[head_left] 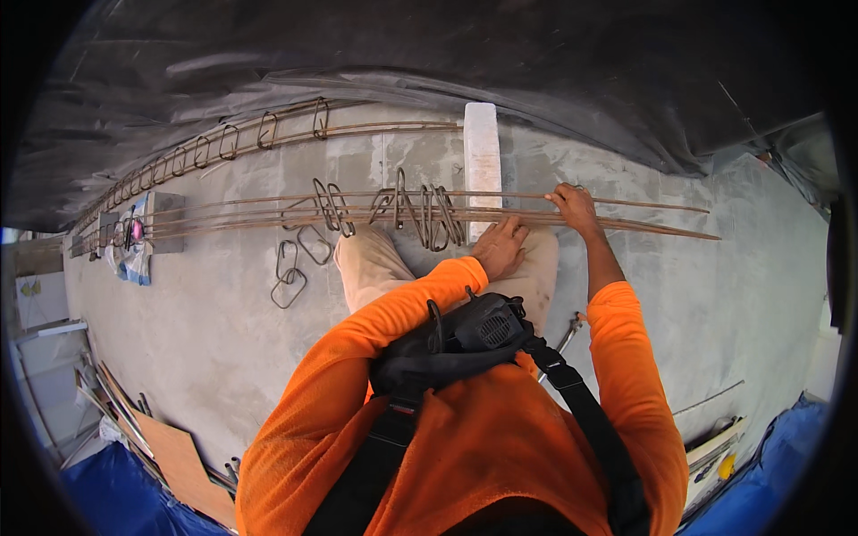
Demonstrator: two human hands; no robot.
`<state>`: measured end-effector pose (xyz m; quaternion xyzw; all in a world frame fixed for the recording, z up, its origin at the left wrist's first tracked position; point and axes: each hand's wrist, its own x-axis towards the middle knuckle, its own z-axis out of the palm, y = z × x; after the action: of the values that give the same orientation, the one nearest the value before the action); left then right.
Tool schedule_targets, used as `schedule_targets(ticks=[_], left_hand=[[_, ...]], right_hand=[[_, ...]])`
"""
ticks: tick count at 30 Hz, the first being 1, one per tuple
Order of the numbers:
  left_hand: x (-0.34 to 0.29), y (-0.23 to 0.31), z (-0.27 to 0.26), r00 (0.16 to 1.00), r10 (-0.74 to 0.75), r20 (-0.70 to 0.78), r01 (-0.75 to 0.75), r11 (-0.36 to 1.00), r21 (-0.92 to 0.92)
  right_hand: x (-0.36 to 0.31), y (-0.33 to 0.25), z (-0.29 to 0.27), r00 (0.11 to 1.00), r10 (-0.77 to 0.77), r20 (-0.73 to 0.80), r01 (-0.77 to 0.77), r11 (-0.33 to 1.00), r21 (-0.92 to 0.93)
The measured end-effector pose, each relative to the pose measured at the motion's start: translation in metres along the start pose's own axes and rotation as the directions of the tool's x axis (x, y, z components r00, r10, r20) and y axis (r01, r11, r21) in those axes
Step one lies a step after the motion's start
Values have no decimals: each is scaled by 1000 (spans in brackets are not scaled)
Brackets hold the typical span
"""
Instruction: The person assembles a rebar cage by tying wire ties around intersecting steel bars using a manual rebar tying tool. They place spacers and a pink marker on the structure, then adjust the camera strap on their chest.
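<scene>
Several long, rusty steel rebars [626, 222] run left to right across my thighs. My right hand [575, 207] pinches the farther bar near its right end. On the nearer bars sits my left hand [502, 248], its fingers bent over them; the fingertips are partly hidden. Bent wire stirrups [440, 218] hang in a cluster around the bars left of my hands, and another pair of stirrups [333, 205] hangs farther left. A pale, whitish block [483, 156] lies under the bars, just beyond my left hand.
Loose stirrups [288, 275] lie on the concrete floor [206, 313]. A rebar cage [228, 141] stretches along the black sheeting [447, 54]. A grey block [167, 223] supports the bars at left. A metal-handled tool [569, 334] lies by my right elbow; a board [183, 460] is at lower left.
</scene>
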<state>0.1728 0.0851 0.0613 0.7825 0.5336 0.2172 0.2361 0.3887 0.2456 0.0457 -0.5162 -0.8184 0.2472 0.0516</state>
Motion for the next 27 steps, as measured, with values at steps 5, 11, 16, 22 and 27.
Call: schedule_targets(ticks=[5,11,16,22,27], left_hand=[[38,-1,-1,986,71,153,-124,921,369],[63,-15,-5,996,54,-66,-38,975,217],[2,-104,-136,793,-313,-523,544,750,376],[-69,-183,-164,693,-720,-41,698,656,288],[-91,-178,-158,704,-625,-337,698,697,164]], right_hand=[[0,-2,1,1000,16,19,-16,999,-44],[3,-4,-4,1000,6,-1,-6,1000,-13],[-6,8,6,997,-37,-68,37,999,4],[-2,-2,1,998,-16,-65,17,1000,18],[-4,-4,-1,998,54,-40,-54,999,-5]])
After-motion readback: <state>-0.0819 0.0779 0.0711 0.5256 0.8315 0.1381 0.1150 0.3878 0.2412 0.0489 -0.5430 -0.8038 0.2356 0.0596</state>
